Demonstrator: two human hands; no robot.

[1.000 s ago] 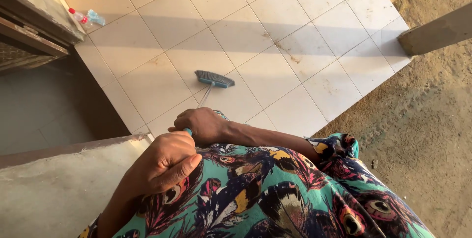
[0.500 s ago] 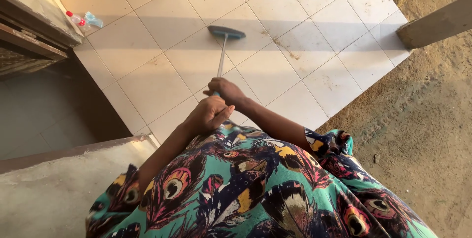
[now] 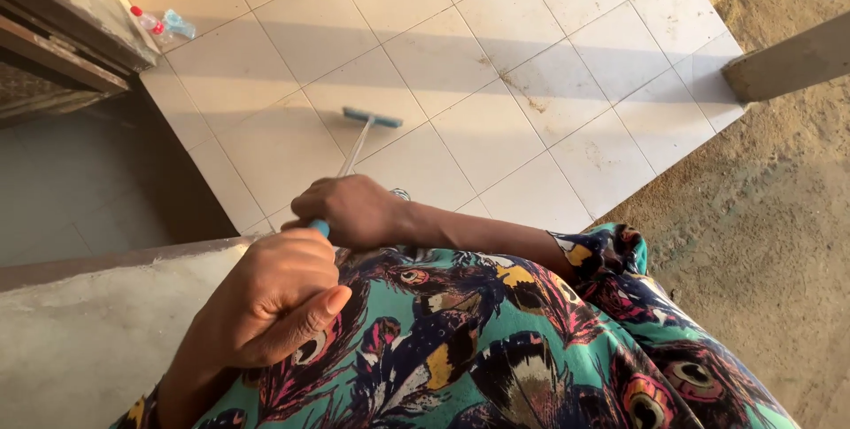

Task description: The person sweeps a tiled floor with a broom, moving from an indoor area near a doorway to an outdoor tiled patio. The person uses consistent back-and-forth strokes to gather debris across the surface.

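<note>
both hands were wrapped tight around the broom's handle (image 3: 352,153): the right hand (image 3: 354,209) further down the shaft, the left hand (image 3: 279,296) closed over the top end, close against the patterned dress (image 3: 496,340). a bit of teal grip showed between them. from the grip the pale shaft ran out to the broom head (image 3: 372,117), which lay on the tiles (image 3: 443,57) just beyond the right hand, with its teal back upward.

judging by the pose, a sweeping stroke was in hand, with the head drawn in near the body. the next move would call for a firm two-handed hold and the bristles kept flat on the tiles, worked towards the smears (image 3: 518,92) lying to the right of the head.

the bristles were hidden under the head's back. most of the shaft near the hands was covered by fingers. a small bottle (image 3: 155,23) far left of the head was too small to read clearly. the doorway (image 3: 62,48) beside it was cut off, and the beam (image 3: 788,61) far right ran out of view.
</note>
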